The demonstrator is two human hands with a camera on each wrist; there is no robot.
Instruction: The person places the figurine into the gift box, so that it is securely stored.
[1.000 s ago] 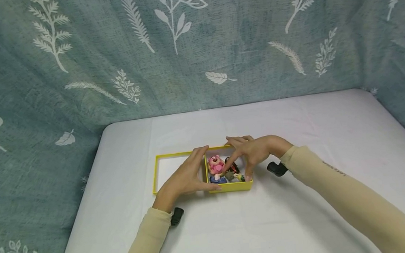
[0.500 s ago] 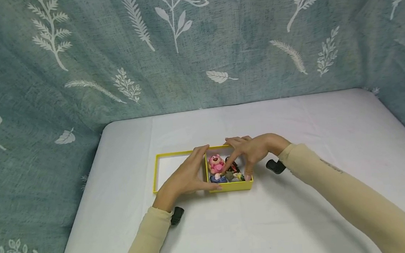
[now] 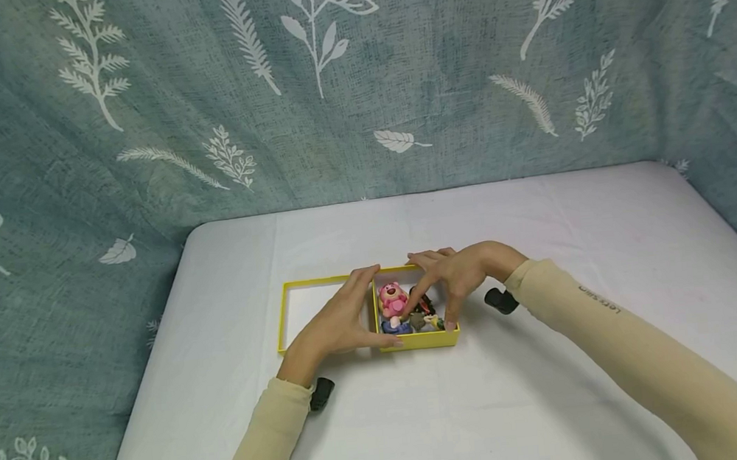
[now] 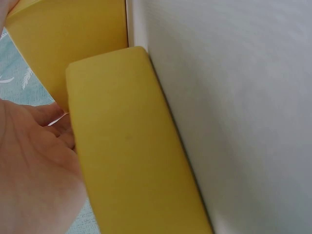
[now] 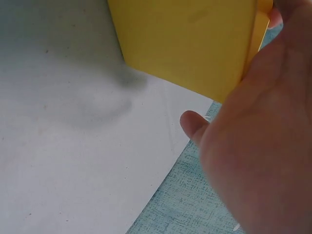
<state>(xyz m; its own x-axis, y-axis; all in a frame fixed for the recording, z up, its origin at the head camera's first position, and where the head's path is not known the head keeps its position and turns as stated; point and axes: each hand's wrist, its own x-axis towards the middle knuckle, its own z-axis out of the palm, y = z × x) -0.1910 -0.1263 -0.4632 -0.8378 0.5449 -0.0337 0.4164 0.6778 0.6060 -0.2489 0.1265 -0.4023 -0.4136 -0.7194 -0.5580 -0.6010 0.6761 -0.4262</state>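
Note:
A yellow box (image 3: 422, 340) holds several small toy figures, among them a pink bear (image 3: 392, 299) and a blue one (image 3: 396, 326). My left hand (image 3: 338, 327) grips the box at its left end, thumb along the front wall and fingers at the back rim. Over the right end spreads my right hand (image 3: 464, 274). Its index finger reaches down among the figures, partly hiding a dark one (image 3: 424, 304); the thumb is at the front right corner, with other fingers by the back rim. In the left wrist view, the box wall (image 4: 73, 44) rises behind the shallower lid (image 4: 129, 146).
The white-lined lid (image 3: 315, 302) lies against the box's left side, partly under the left hand. Both stand on a white-covered table (image 3: 387, 421). A blue-green leaf-patterned curtain (image 3: 195, 91) hangs behind. Black wrist cameras (image 3: 500, 301) sit below both wrists.
Almost nothing differs. The right hand and wrist have shifted slightly left, while the left hand, the box and the figures stay where they were.

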